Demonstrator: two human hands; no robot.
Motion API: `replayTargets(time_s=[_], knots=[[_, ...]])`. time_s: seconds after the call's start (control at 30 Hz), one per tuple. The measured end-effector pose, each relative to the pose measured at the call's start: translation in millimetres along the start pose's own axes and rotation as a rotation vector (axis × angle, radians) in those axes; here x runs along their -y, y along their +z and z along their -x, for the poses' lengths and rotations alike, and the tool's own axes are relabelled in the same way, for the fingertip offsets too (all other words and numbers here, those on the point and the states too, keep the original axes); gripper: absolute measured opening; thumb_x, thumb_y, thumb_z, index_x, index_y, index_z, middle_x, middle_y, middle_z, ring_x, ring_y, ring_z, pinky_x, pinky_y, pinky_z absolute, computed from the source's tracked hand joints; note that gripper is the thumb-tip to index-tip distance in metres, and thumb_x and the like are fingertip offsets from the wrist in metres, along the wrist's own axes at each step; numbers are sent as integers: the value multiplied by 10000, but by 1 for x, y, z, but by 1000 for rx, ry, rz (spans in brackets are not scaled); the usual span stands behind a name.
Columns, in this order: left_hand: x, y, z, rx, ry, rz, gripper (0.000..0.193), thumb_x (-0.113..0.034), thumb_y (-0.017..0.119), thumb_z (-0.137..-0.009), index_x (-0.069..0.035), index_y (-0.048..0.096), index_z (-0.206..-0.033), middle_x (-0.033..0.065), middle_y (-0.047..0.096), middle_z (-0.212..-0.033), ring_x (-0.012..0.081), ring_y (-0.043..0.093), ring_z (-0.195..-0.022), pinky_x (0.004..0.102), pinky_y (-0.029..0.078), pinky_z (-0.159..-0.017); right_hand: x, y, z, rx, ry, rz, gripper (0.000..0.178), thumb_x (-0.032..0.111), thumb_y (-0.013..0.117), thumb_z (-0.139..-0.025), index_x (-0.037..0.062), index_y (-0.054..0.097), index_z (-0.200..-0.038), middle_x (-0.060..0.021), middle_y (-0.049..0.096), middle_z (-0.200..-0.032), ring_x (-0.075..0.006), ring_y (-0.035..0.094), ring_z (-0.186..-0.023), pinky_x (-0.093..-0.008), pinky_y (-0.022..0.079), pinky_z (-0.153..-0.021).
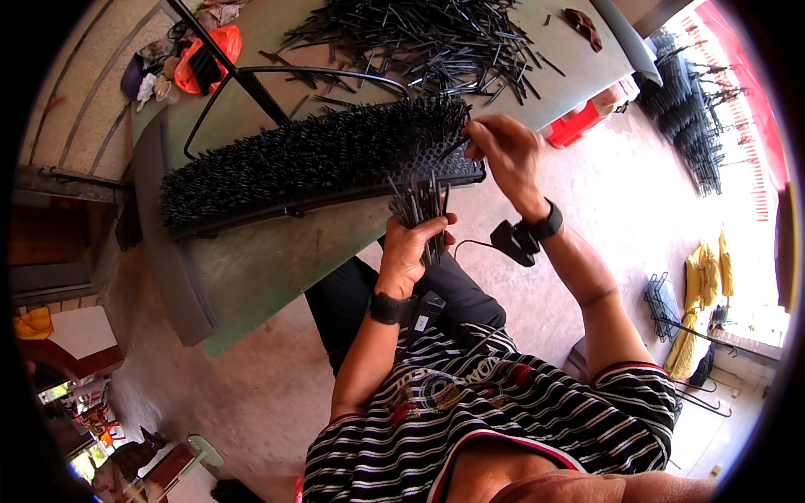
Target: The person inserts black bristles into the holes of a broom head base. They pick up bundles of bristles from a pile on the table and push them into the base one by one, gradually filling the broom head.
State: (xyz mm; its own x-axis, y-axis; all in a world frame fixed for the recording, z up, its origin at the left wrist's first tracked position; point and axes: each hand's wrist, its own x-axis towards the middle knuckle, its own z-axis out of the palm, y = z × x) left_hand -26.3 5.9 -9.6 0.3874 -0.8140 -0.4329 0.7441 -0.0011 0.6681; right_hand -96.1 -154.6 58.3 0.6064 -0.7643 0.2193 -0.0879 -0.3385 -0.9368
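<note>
nearest, the left hand (pixel 409 247) is closed round an upright bunch of loose strips (pixel 419 203), so these are not yet set. just beyond, the right hand (pixel 513 155) has thumb and forefinger pinched at the panel's right end, on what looks like a single strip (pixel 454 149). the panel (pixel 285 168) lies slantwise across the desk (pixel 277 289), and most of it seems done: from the left end well past the middle it is packed with strips. what looks left is the patch of open holes (pixel 428 161) towards the right end. the panel is long, black and shaggy, bristling unevenly, with a smooth near rim. farther off, a big loose pile (pixel 428 42) lies on the desk, untouched by either hand
</note>
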Motion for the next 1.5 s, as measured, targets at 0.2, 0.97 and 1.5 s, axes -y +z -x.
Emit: replayTargets(time_s=[0.2, 0.97, 1.5], knots=[[-3, 14, -7, -95, 79, 227, 230, 12, 643, -751, 16, 617, -980, 116, 652, -834, 219, 639, -613, 315, 541, -548, -35, -8, 51, 303, -977, 427, 323, 98, 742, -643, 39, 615, -935, -100, 588, -960, -268, 613, -837, -339, 541, -641], [1, 17, -5, -192, 91, 41, 210, 61, 646, -731, 38, 604, -936, 97, 631, -738, 204, 638, -567, 271, 488, -480, -28, -1, -4, -159, -286, 86, 231, 2, 528, -876, 16, 488, -1104, -96, 657, -790, -139, 669, -717, -221, 517, -587], [2, 11, -5, -161, 81, -25, 180, 38, 658, -736, 32, 609, -908, 89, 636, -743, 186, 629, -552, 270, 491, -475, -44, -2, -36, 102, -526, 713, 94, 53, 588, -801, 29, 618, -887, -121, 569, -758, -292, 583, -628, -361, 448, -556]])
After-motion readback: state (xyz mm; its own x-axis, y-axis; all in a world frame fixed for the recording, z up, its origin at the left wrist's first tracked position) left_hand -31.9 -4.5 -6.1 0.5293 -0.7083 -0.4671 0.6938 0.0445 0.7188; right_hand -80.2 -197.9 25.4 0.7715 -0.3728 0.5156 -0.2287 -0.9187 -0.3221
